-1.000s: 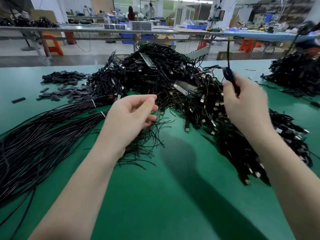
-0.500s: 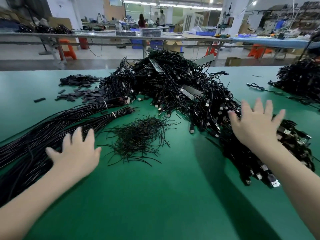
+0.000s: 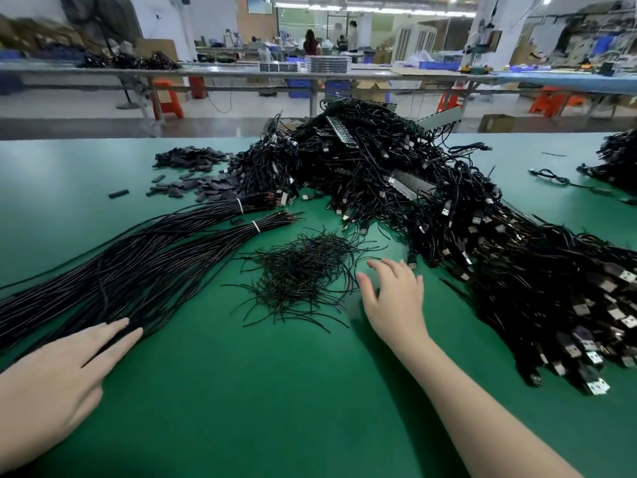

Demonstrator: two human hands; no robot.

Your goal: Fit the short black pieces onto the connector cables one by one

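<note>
Our left hand (image 3: 58,377) lies low over the green table (image 3: 275,408) with its fingers (image 3: 117,334) stretched out straight and holding nothing; the fingertips touch the near edge of the bundled black cables (image 3: 138,267), which run away from them up and to the right toward two white ties. Our right hand (image 3: 393,301) hovers with its fingers (image 3: 367,288) spread and loosely bent, gripping nothing. Just beyond and left of those fingertips sits the loose heap of thin black wire pieces (image 3: 303,270), near them but, as far as we can tell, not touched. Right of that hand, the big tangle of USB connector cables (image 3: 448,215) spreads out, one plug (image 3: 411,259) just past the fingertips. Well beyond both hands, far left, lie the short flat black pieces (image 3: 203,174), a single one (image 3: 119,193) apart from them.
</note>
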